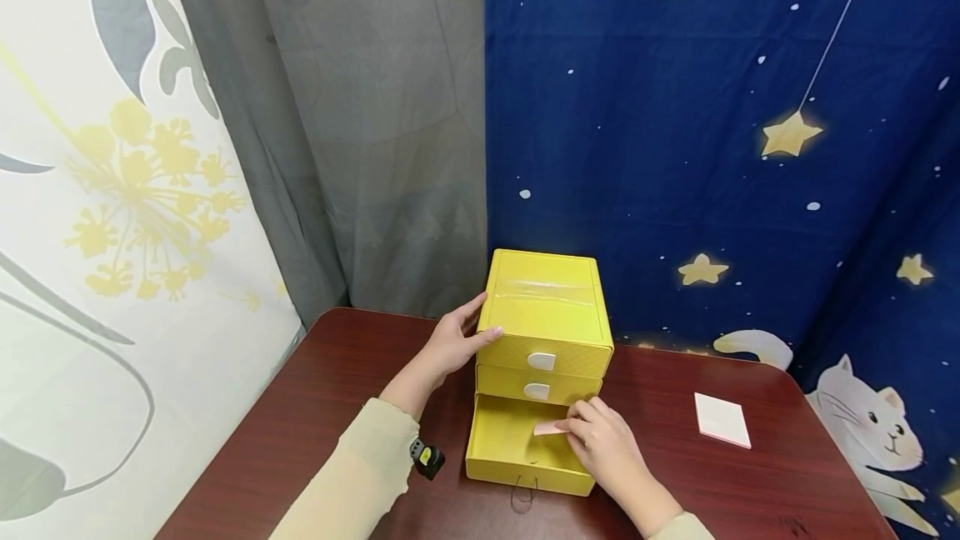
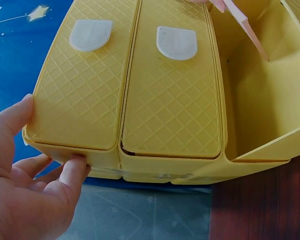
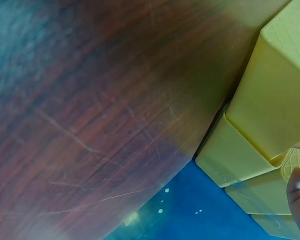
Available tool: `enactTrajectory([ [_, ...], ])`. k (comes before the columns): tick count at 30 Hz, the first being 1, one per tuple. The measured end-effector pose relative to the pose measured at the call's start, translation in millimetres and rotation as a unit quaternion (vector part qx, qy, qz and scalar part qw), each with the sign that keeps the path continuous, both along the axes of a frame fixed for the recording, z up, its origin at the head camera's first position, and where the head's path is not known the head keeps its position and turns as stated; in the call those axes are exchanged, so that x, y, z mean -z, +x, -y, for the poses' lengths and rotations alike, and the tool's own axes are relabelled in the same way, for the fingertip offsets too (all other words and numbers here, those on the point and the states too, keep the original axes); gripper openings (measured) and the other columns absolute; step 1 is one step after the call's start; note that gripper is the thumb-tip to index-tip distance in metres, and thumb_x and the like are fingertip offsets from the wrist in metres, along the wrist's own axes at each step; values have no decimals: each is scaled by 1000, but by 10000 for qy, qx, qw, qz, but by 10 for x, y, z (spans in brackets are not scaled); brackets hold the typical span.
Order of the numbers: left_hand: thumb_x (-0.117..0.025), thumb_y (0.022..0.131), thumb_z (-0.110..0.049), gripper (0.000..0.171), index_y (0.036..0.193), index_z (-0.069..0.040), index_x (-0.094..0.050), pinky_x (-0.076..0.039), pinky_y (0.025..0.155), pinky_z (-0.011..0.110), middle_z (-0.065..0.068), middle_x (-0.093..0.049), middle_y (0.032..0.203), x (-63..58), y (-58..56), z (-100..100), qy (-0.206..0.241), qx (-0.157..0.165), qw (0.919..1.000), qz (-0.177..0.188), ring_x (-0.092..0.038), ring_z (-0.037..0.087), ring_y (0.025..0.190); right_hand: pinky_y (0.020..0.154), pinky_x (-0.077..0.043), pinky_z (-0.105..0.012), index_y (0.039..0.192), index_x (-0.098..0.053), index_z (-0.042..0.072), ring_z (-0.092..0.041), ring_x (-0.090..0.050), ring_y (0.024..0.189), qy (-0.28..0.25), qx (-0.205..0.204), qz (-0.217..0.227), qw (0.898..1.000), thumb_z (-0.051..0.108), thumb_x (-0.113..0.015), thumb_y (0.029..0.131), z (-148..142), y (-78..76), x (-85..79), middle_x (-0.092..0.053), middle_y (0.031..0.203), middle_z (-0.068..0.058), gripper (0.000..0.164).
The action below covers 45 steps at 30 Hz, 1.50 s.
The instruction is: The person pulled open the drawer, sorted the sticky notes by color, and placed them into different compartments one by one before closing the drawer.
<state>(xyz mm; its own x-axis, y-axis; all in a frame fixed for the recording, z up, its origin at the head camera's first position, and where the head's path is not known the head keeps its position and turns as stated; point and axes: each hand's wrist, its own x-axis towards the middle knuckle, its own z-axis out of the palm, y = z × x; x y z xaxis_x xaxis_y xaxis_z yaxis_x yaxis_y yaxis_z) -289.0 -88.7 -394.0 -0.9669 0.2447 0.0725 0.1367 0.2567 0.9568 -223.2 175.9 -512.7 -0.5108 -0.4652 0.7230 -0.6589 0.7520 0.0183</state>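
Note:
A yellow drawer cabinet point(image 1: 551, 294) stands on the table with its bottom drawer point(image 1: 495, 432) pulled out. My left hand point(image 1: 452, 342) rests against the cabinet's upper left corner, thumb at the front edge and fingers along the side; the left wrist view shows this hand point(image 2: 40, 180) close up. Over the pulled-out drawer, my right hand point(image 1: 606, 448) pinches a small pale pink paper pad point(image 1: 550, 428). That pad point(image 2: 247, 30) appears tilted and edge-on in the left wrist view. Only a few fingers point(image 3: 296, 187) show in the right wrist view.
A square white pad with a pink edge point(image 1: 722, 419) lies on the dark red table point(image 1: 660, 407) to the right. Two upper drawers, with white tabs point(image 1: 542, 362), are closed. A thin cord loop point(image 1: 524, 497) hangs at the bottom drawer's front. Curtains point(image 1: 675, 148) stand behind.

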Motion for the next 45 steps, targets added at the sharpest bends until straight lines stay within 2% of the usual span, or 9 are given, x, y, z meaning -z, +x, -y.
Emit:
enactTrajectory([
  [14, -68, 88, -27, 76, 151, -21, -25, -38, 106, 44, 5, -27, 155, 14, -14, -1, 15, -32, 9999, 119, -29, 25, 141, 57, -43, -26, 77, -75, 25, -8, -49, 74, 511, 200, 284, 9981, 12, -81, 63, -3, 36, 10, -56, 80, 13, 20],
  [19, -68, 87, -30, 76, 151, -22, -26, -39, 106, 43, 4, -29, 154, 23, -13, 4, -9, -49, 10000, 78, -31, 24, 140, 57, -42, -26, 80, -77, 25, -7, -50, 75, 686, 229, 464, 9963, 15, -83, 65, -8, 58, 10, -56, 80, 14, 19],
  [31, -69, 86, -35, 77, 150, -22, -28, -39, 106, 42, 3, -31, 154, 8, 14, 3, -38, -130, 9998, 117, -32, 23, 140, 59, -43, -29, 83, -77, 26, -11, -51, 79, 892, 339, 680, 9931, 16, -83, 65, 9, 65, -3, -56, 80, 12, 21],
  [40, -69, 86, -33, 76, 150, -24, -29, -38, 106, 42, 2, -30, 154, 12, 11, 4, -3, -108, 9999, 102, -31, 23, 141, 59, -43, -29, 82, -76, 24, -11, -51, 78, 738, 295, 692, 9944, 20, -84, 63, 17, 65, -14, -58, 81, 11, 21],
  [42, -68, 88, -30, 75, 150, -22, -27, -38, 106, 43, 4, -29, 155, -24, 33, -3, -22, -87, 9999, 115, -30, 25, 141, 59, -43, -30, 83, -77, 23, -12, -52, 78, 718, 303, 679, 9946, 21, -84, 62, 17, 65, -18, -58, 81, 11, 22],
  [45, -66, 89, -25, 74, 151, -17, -26, -38, 106, 44, 7, -28, 155, -150, 131, -11, -32, -42, 9999, 130, -29, 27, 141, 60, -44, -30, 83, -76, 23, -11, -52, 78, 679, 293, 666, 9950, 21, -85, 63, 16, 68, -21, -59, 81, 11, 22],
])
